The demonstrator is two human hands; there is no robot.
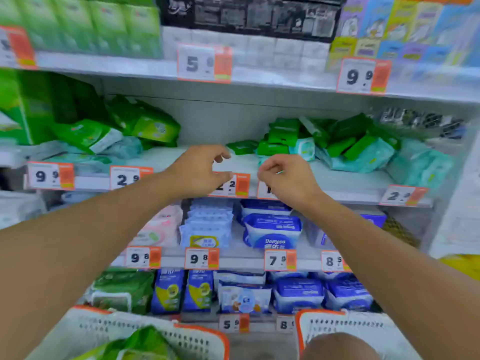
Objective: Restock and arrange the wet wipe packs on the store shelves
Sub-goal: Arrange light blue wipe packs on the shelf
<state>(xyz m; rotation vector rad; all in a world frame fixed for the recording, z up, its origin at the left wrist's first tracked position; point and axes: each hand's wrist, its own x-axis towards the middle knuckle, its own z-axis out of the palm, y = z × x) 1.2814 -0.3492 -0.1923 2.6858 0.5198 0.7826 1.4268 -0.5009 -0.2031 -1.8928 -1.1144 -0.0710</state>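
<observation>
Nearest the camera: two white perforated baskets with orange rims at the bottom edge of view. The left basket [181,341] carries green packs [141,344]; the right basket [337,326] is partly hidden behind what appears to be a knee, and its contents cannot be seen.

Both forearms reach up and forward to the middle shelf [337,183]. The left hand [200,170] hovers over the front edge of that shelf, back of hand toward the camera, fingers curled, thumb and forefinger apart in a narrow grip with nothing between them. The right hand [285,178] sits just beside it, fingers curled loosely inward; it appears to hold nothing, though motion blur leaves this short of certain.

Task items: wet wipe packs lie in disorder on the middle shelf. A loose heap of small dark green packs [283,139] and pale teal packs [363,157] occupies the right part; larger green packs [145,126] are piled toward the left end. The stretch of shelf directly beyond the hands is bare.

Judgement: the step in hand is straightening the right-hand heap into the gap. It would be done well by taking one kind at a time, setting packs face forward and square to the front edge above their price tag [233,187], and keeping green and teal apart. Grabbing into the heap risks sliding packs off the edge.
</observation>
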